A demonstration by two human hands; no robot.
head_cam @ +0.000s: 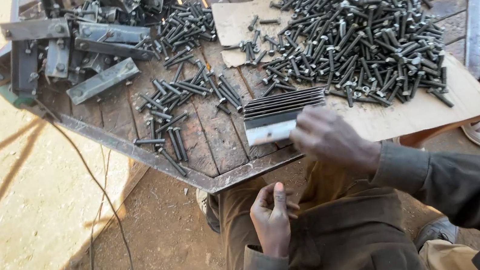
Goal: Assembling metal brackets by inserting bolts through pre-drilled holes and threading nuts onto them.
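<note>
**Hands at the bolt table**

While angle brackets (68, 49) lie heaped at the table's far left and loose bolts (178, 100) scatter beside them, the left hand (272, 216) rests half-curled and empty on the person's lap. Rightward, the right hand (329, 137) closes over the near end of a stack of metal plates (281, 110) at the table edge (239, 175). Beyond sits a big bolt pile (362, 34) on cardboard (426, 112).
</note>
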